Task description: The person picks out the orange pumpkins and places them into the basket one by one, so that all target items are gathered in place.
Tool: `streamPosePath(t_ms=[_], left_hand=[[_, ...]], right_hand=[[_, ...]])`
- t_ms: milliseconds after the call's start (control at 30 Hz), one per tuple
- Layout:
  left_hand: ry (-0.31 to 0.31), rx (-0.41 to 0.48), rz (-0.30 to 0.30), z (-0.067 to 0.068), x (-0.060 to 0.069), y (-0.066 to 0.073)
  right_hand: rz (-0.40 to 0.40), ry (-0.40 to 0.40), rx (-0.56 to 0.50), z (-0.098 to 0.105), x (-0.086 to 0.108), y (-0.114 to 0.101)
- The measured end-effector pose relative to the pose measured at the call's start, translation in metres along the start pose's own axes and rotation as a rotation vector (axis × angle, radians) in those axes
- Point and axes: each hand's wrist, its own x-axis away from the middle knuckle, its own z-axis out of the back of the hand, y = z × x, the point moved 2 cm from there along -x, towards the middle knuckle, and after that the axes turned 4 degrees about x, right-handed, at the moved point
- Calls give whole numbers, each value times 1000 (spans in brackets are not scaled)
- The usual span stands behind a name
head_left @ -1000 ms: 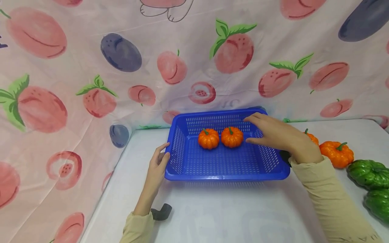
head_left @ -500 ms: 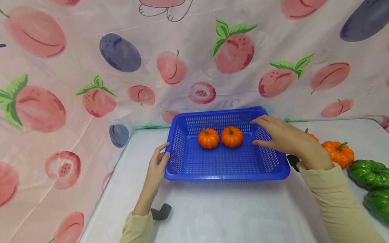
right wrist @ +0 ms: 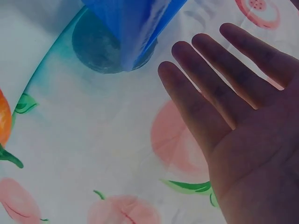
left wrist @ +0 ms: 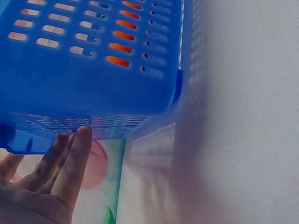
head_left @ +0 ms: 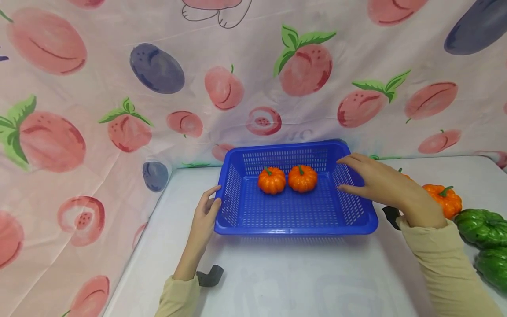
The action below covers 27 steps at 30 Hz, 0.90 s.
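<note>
1. Touching the blue basket (head_left: 291, 230) with straight fingers, the left hand (head_left: 203, 218) is grasping nothing.
2. The basket stands just right of that hand, two small orange pumpkins (head_left: 303, 179) inside.
3. The right hand (head_left: 384, 182), fingers spread, holds nothing.
4. Right of it, an orange pumpkin (head_left: 449, 203) and green pumpkins (head_left: 480, 227) rest on the tabletop (head_left: 297, 277).

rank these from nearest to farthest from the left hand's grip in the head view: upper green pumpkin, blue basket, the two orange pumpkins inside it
1. Blue basket: its left rim is right at the left hand's grip
2. Left orange pumpkin: inside the basket
3. Right orange pumpkin: beside it, further right
4. Upper green pumpkin: outside, far right
</note>
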Motion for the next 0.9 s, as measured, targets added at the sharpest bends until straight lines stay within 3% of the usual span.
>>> streamPosePath(t_ms=[500,900], left_hand=[[13,0,-45,1,0,-2],[-2,14,-24,0,0,-1]], right_hand=[[-59,-11,6,-5,11,12],[-78,-5,6,-12,12,20]])
